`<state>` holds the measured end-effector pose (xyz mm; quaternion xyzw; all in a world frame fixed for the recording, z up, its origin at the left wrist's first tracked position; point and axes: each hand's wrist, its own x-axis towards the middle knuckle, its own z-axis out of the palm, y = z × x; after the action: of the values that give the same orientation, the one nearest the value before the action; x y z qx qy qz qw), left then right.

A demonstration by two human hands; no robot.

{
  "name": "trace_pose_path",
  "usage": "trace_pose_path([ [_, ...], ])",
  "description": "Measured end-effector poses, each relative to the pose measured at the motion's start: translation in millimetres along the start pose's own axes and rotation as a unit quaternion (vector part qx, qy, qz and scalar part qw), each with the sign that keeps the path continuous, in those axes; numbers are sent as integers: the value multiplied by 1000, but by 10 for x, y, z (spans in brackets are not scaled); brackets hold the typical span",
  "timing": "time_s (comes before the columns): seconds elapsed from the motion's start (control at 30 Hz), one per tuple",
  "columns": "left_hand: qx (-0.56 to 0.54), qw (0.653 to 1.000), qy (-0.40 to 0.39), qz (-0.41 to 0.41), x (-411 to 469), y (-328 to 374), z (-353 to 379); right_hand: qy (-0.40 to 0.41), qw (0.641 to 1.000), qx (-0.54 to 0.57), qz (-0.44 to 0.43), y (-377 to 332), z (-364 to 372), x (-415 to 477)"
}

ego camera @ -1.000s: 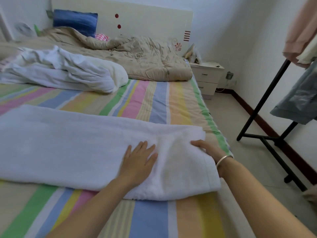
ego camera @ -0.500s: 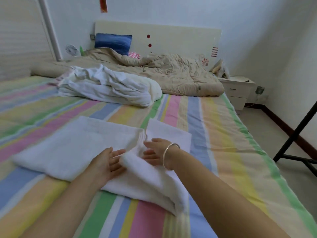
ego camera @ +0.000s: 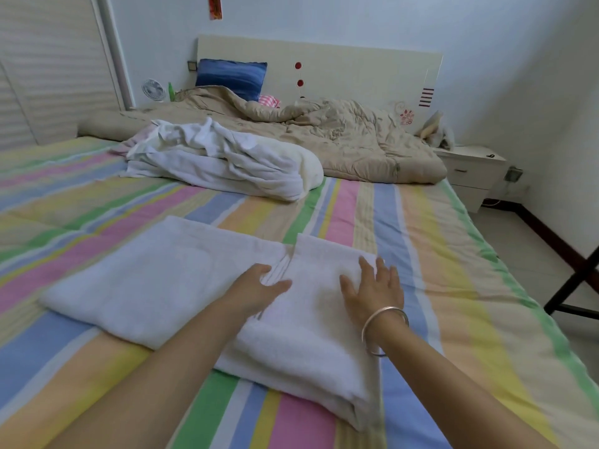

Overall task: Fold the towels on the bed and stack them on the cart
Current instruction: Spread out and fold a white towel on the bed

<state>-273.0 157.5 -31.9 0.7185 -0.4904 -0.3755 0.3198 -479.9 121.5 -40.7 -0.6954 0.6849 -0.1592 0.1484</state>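
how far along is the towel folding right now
Early. Done: the right end of the white towel lies folded over its middle on the bed. In hand: the left hand and right hand press flat on that fold. Left: more folds on it, the crumpled white heap behind is unfolded, and nothing shows stacked.

Single head-worn wide-angle view, facing forward and down.
Looks along the striped bed (ego camera: 421, 254) toward the headboard (ego camera: 356, 72) at the far wall (ego camera: 324, 17); left hand (ego camera: 257, 290) and right hand (ego camera: 376, 288) lie near the lens, lower centre; floor (ego camera: 509, 244) at right edge.
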Motion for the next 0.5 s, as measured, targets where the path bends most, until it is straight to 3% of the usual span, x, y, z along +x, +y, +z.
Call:
trace_pose_path([
  [0.1,119,992,18,28,80,-36,74,-76,997,29,13,23,103,-3],
  [0.2,171,980,79,68,131,-121,113,-53,998,-39,-15,30,183,6],
  [0.27,179,978,78,69,145,-144,104,-41,996,-74,-28,5,256,10],
  [0.4,134,985,98,40,148,-224,61,-74,993,-89,-22,32,354,8],
  [0.5,-56,986,158,26,77,-292,-99,-90,989,-115,-14,14,264,17],
])
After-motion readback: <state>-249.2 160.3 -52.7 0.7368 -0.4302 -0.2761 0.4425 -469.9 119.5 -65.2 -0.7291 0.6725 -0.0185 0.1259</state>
